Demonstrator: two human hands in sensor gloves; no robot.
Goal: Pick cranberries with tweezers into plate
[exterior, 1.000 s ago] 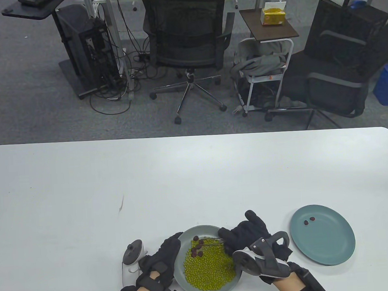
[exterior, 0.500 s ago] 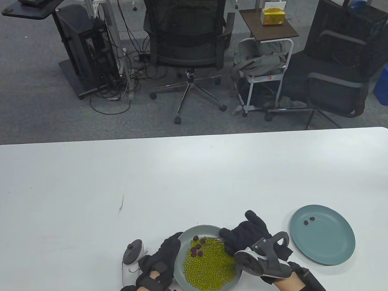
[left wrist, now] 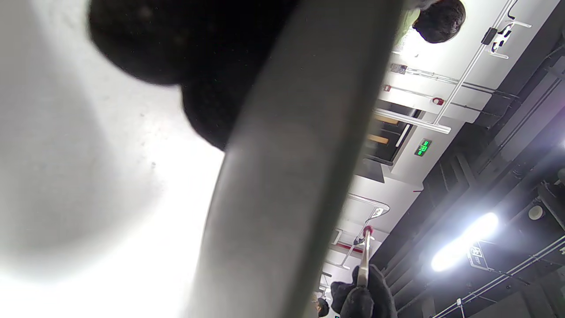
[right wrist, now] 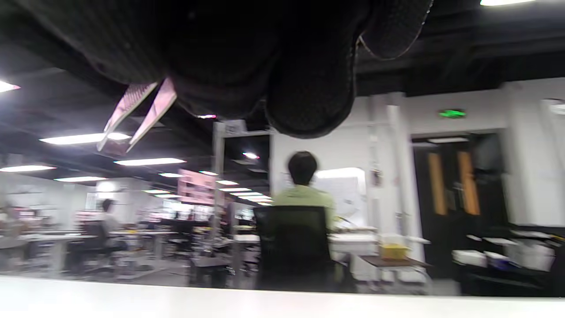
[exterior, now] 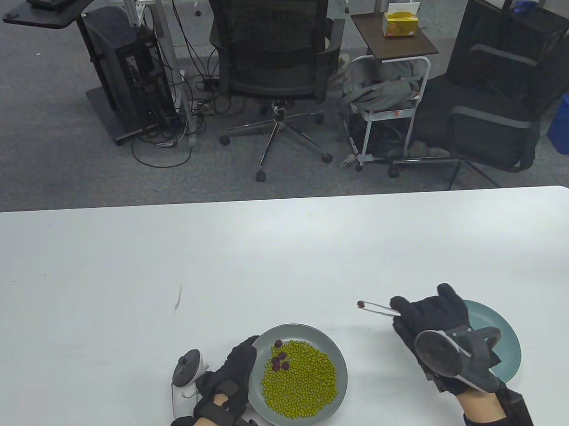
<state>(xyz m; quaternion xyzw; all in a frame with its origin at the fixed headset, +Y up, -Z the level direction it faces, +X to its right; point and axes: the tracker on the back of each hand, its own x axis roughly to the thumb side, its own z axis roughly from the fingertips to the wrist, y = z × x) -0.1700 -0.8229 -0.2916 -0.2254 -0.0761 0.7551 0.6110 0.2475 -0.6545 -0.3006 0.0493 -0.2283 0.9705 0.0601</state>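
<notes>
A grey plate (exterior: 337, 358) near the table's front edge holds green beans (exterior: 300, 381) and a few dark cranberries (exterior: 279, 358) at its upper left. My left hand (exterior: 229, 380) rests on the plate's left rim; the rim (left wrist: 287, 176) fills the left wrist view. My right hand (exterior: 430, 319) is raised to the right of it and grips metal tweezers (exterior: 377, 308). The tips point left and pinch one cranberry (exterior: 361, 304), also in the left wrist view (left wrist: 367, 229). A teal plate (exterior: 508, 339) lies under and behind my right hand, mostly hidden. The right wrist view shows the tweezers (right wrist: 137, 112).
The white table (exterior: 172, 257) stretches far to the left and back. Beyond its far edge stand an office chair (exterior: 277, 66), a small cart (exterior: 388, 103) and a computer tower (exterior: 127, 73) on the floor.
My right hand lifted the tweezers out of the bean plate with a cranberry and moved right, over the teal plate. The bean plate and my left hand shifted slightly left and back.
</notes>
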